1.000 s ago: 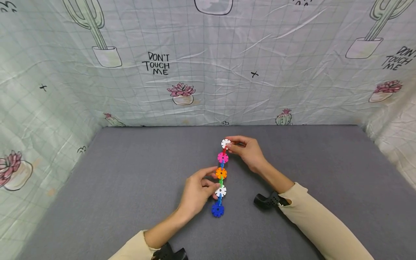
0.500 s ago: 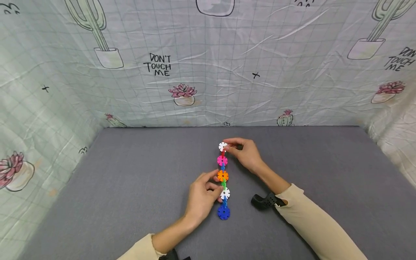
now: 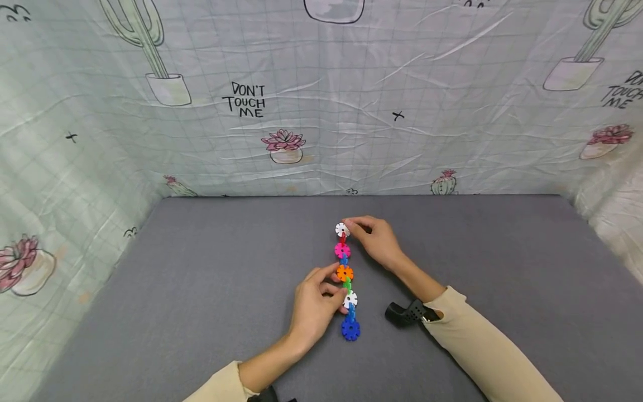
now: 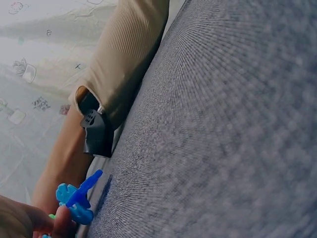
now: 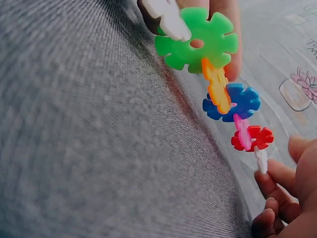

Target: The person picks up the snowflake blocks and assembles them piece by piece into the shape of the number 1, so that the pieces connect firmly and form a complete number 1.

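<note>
A chain of notched plastic snowflake discs runs away from me in the head view, its discs slotted crosswise. From near to far I see a dark blue disc (image 3: pixel 350 330), a light blue one, a white one, a green disc (image 5: pixel 218 42), an orange disc (image 3: pixel 345 273), a blue disc (image 5: pixel 245 100), a pink disc (image 3: pixel 342 250), a red disc (image 5: pixel 262 135) and a white disc (image 3: pixel 341 229). My left hand (image 3: pixel 312 304) pinches the chain around the nearer white disc, a finger beside the orange one. Between thumb and fingers, my right hand (image 3: pixel 375 240) grips the far white disc.
Grey cloth covers the tabletop (image 3: pixel 226 268). A pale printed curtain (image 3: pixel 321 100) hangs behind it and along both sides. A black wrist device (image 3: pixel 406 314) sits at the right sleeve (image 3: pixel 482 335).
The chain's far end has moved left and slightly toward me with my right hand. Its near end has moved right, my left hand going with it. Both hands keep their hold.
</note>
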`<state>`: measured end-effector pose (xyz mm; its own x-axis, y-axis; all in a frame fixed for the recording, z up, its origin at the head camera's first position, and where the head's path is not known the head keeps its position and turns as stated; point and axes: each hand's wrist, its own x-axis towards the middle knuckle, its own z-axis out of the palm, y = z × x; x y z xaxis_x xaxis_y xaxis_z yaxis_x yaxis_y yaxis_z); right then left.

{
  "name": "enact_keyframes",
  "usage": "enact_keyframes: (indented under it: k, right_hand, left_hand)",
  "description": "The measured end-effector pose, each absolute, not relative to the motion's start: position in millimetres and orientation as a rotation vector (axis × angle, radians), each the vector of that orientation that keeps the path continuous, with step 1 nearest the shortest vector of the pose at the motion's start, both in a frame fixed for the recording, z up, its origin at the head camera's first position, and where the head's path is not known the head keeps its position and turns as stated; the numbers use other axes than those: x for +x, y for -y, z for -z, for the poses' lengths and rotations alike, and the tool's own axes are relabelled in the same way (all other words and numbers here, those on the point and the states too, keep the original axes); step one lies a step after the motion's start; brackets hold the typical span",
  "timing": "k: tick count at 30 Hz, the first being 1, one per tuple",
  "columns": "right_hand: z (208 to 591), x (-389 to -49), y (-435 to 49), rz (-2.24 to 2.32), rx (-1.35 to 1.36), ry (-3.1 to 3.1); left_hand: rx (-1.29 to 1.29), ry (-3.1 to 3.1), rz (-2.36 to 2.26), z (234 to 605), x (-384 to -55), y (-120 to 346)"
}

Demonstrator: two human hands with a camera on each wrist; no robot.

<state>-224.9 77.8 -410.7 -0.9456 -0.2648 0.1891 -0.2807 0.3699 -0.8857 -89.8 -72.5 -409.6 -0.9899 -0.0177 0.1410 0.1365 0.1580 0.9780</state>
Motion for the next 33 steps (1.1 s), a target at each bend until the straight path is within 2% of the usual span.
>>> enact_keyframes:
  k: [3,9,16,21,27,33]
  right_hand:
    - [409.8,-224.9,-76.8,-1.654,0.531,2.612]
    - [406.2,-224.5,-75.1,-1.535,0.553,2.687]
    - [404.1,-225.7,-74.5,-1.443,0.591,2.709]
    - [405.3,-226.5,-74.0,-1.407,0.618,2.718]
    - [410.8,-227.5,-75.8,-1.399,0.65,2.708]
    - [415.2,-226.0,-78.6,-1.389,0.647,2.697]
  left_hand:
    - [-0.108,2.305,1.956,408.2,-90.8,72.5]
    - [-0.138,2.326,1.936,382.6,-84.3,70.7]
    - [-0.152,2.316,1.945,410.5,-94.6,73.7]
    - [-0.169,2.314,1.929,411.6,-95.2,74.8]
    - [-0.156,2.344,1.954,407.1,-92.6,73.8]
    - [-0.196,2.374,1.944,384.8,-84.2,69.9]
